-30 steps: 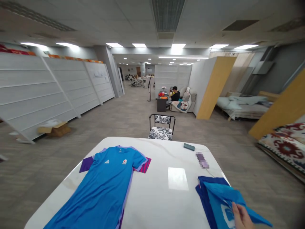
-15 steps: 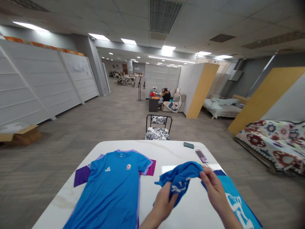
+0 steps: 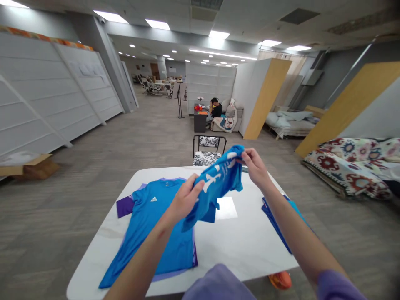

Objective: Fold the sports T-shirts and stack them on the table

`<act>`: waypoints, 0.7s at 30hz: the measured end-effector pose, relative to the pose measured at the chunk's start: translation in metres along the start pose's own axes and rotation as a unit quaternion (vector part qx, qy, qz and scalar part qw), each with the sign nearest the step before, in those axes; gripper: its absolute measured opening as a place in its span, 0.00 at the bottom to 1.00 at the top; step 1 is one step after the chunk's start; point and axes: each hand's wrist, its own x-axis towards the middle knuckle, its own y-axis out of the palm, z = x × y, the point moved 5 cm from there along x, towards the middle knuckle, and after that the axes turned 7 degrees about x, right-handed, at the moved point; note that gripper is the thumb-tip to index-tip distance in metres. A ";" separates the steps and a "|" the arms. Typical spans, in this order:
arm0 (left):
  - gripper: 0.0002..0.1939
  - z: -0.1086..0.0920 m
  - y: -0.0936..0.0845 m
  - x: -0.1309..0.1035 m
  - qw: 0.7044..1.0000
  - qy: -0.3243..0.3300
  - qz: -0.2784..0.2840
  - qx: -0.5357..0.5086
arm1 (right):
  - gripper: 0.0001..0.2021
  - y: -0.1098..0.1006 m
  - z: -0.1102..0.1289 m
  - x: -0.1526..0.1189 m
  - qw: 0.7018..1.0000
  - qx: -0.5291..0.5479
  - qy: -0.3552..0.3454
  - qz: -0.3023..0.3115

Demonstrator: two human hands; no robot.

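The 2 hands hold up a blue cloth [image 3: 218,179] with white marks on it, over the white table [image 3: 243,246]. The left hand [image 3: 186,198] has its thumb and fingers closed on the low end. The right hand [image 3: 255,166] pinches the high end, so the cloth hangs tilted between them. A big blue shirt [image 3: 159,225] lies flat on the left part of the table, partly under the left arm and the cloth. A bit of dark purple cloth [image 3: 125,206] pokes out beside its sleeve. On the right side, folded blue clothes [image 3: 275,223] lie near the edge, partly behind the right arm. 1 chair [image 3: 206,157] stands at the far side. Way back, 1 person [image 3: 215,109] sits by a sofa [image 3: 239,118].
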 end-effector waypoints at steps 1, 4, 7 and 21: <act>0.18 -0.010 0.002 0.005 0.998 -0.009 -0.027 -0.065 | 0.27 0.011 0.005 0.000 1.000 -0.005 -0.002 0.026; 0.21 -0.036 0.014 0.021 0.975 -0.004 -0.099 -0.198 | 0.30 0.041 0.029 -0.034 0.993 -0.042 -0.042 0.104; 0.22 -0.054 0.032 0.029 0.963 -0.001 -0.124 -0.238 | 0.41 0.056 0.049 -0.100 0.977 -0.103 -0.094 0.160; 0.23 -0.089 0.062 -0.024 0.979 0.038 -0.156 -0.128 | 0.31 -0.004 0.033 -0.138 0.961 -0.159 -0.132 0.186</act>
